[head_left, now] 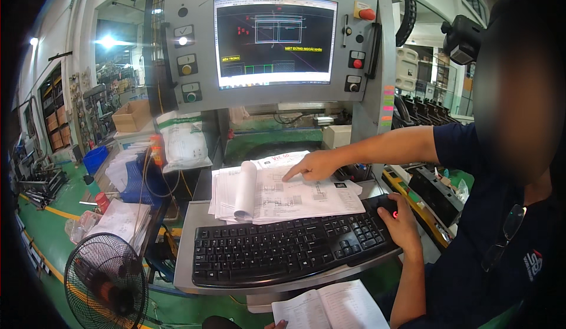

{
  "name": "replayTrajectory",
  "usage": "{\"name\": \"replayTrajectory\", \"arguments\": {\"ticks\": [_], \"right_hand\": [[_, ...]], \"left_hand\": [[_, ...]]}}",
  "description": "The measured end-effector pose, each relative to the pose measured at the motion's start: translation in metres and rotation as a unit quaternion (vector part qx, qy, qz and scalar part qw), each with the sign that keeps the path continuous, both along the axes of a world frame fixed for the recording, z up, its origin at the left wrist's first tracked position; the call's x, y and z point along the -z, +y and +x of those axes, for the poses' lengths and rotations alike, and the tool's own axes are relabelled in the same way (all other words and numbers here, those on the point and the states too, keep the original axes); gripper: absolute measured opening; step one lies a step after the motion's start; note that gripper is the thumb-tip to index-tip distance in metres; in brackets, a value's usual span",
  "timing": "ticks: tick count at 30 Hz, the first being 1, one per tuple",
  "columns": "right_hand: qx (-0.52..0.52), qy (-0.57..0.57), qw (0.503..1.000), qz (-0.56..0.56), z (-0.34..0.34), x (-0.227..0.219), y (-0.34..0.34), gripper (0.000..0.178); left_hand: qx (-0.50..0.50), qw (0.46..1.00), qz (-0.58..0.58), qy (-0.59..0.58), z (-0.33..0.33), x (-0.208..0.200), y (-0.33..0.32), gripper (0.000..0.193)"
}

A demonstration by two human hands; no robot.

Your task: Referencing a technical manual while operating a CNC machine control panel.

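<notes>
An open notebook with white, partly written pages lies at the bottom edge, below the keyboard shelf. Only the fingertips of my left hand show, holding the notebook's lower left edge. My right hand is out of view. Beyond the notebook, a black keyboard rests on the shelf, with a stack of printed drawings behind it, one sheet curled over at the left. A co-worker at the right points an index finger at the top drawing. The co-worker's other hand covers a mouse with a red glow.
A control panel with a lit screen and buttons stands above the shelf. At the lower left is a black fan. Papers, a white bag and a cardboard box sit left of the shelf. The co-worker's body fills the right side.
</notes>
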State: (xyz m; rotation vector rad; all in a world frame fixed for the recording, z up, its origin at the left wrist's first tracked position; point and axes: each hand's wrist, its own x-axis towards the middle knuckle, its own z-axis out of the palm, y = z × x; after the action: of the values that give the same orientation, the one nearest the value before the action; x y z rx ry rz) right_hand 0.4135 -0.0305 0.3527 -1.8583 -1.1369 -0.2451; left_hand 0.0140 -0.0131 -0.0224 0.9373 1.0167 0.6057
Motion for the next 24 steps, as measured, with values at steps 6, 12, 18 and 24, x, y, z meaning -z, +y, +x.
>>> {"name": "replayTrajectory", "arguments": {"ticks": [6,12,18,24], "right_hand": [[0.001,0.005,1.0,0.0,-0.005,-0.004,-0.002,0.049],[0.006,0.008,1.0,0.006,-0.004,-0.003,0.001,0.048],[0.01,0.019,1.0,0.015,-0.004,-0.004,-0.001,0.048],[0.009,0.04,0.999,0.005,-0.013,-0.012,-0.002,0.049]], "left_hand": [[0.013,1.0,0.006,0.013,-0.001,0.005,0.003,0.035],[0.001,1.0,-0.018,-0.017,-0.001,0.007,0.002,0.036],[0.029,0.999,0.0,0.013,-0.002,-0.011,0.001,0.036],[0.011,0.996,-0.066,-0.066,-0.009,0.017,0.005,0.036]]}}
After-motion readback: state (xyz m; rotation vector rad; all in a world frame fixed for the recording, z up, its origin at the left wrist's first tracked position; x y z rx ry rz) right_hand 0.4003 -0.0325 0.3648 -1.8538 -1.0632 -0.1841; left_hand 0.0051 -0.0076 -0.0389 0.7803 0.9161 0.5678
